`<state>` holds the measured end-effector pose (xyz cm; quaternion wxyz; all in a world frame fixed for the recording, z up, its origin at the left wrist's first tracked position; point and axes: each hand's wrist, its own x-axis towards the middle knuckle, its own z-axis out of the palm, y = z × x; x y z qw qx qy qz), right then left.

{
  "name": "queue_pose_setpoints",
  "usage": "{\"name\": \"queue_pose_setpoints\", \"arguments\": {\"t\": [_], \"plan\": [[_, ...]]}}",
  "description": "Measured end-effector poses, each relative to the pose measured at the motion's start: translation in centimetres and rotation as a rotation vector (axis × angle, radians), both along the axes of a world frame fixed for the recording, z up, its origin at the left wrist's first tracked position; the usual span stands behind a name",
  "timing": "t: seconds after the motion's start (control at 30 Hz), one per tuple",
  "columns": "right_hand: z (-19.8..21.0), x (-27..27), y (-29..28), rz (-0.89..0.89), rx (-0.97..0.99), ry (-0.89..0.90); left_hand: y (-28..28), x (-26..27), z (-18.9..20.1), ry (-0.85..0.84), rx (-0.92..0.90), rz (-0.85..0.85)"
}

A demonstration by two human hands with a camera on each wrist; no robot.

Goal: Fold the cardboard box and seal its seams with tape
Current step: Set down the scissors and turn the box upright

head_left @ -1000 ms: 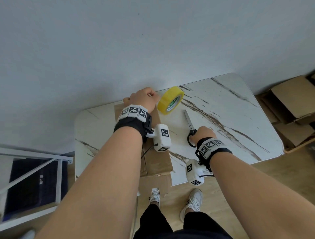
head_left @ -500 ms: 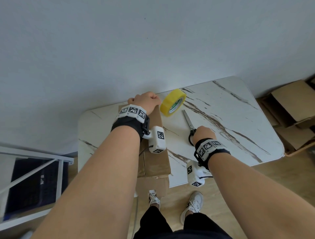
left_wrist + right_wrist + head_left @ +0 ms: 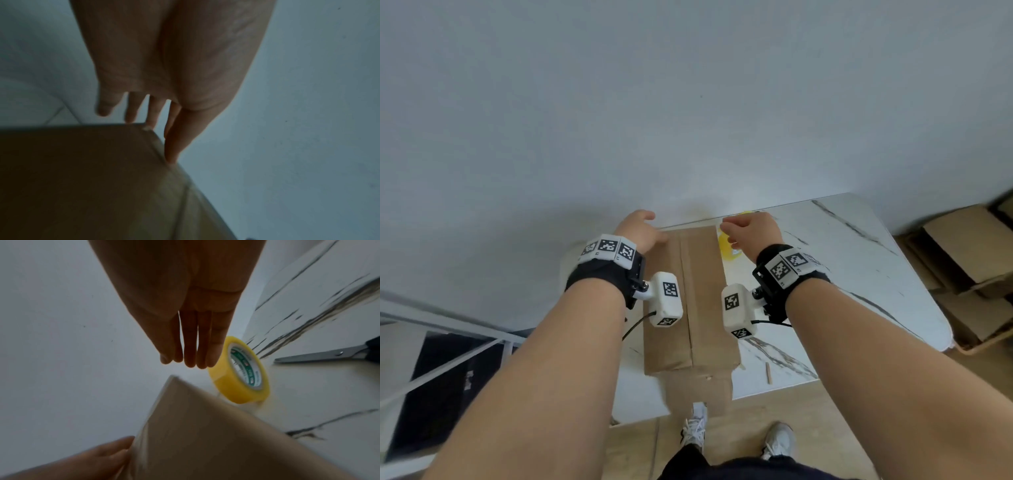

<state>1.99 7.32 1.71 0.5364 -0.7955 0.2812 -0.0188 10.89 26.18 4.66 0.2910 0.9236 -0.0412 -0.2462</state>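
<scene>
A long brown cardboard box [image 3: 702, 301] lies on the marble table [image 3: 859, 274], with a seam running down the middle of its top. My left hand [image 3: 640, 229] is at the box's far left corner, its straight fingers [image 3: 152, 113] touching the far edge of the box [image 3: 82, 178]. My right hand [image 3: 750, 229] hovers by the far right corner with straight fingers [image 3: 191, 345] held together and nothing in them. A yellow tape roll [image 3: 240, 369] stands on edge just right of the box [image 3: 205, 434]. The tape roll [image 3: 726, 245] is partly hidden under my right hand in the head view.
Scissors [image 3: 329, 353] lie on the table right of the tape. A small wooden stick [image 3: 768, 373] lies near the table's front edge. Stacked cardboard [image 3: 962, 246] sits on the floor at the right, and a white metal rack [image 3: 448, 359] stands at the left. A wall is close behind the table.
My right hand left the scissors' handle and moved left and forward to the box's far right corner. My left hand uncurled from a fist at the far left corner.
</scene>
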Motion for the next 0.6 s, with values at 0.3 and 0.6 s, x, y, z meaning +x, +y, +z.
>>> {"name": "queue_pose_setpoints", "arguments": {"t": [0.3,0.6], "plan": [[-1.2,0.9,1.4,-0.004,0.018,0.062,0.3,-1.2,-1.1,0.007,0.049,-0.083],[-1.7,-0.1,1.4,-0.043,0.113,0.091,-0.5,-1.8,-2.1,0.04,0.085,-0.042]]}}
